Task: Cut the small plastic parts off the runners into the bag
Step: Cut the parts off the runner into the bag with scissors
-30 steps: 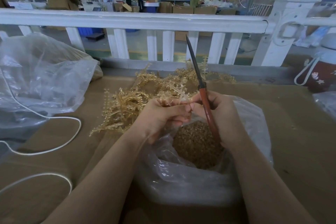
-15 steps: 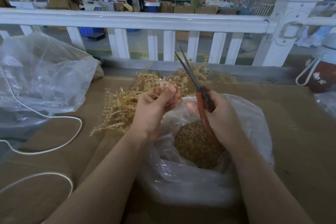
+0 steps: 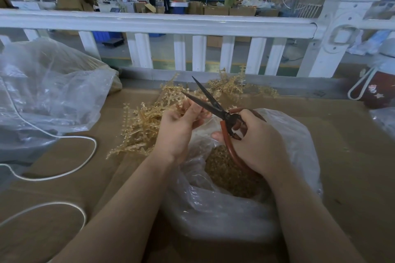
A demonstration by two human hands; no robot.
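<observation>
Underneath, cardboard-covered table [image 3: 342,145] behind white railing [image 3: 158,24].

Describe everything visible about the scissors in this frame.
The scissors have two long, dark, narrow metal blades and reddish-brown looped handles. The blades stand open in a V, tips pointing up and away toward the white railing. The right hand grips the handles, thumb through one loop. They hang above the open clear bag. The lower blade crosses the left hand; contact is unclear.
</observation>
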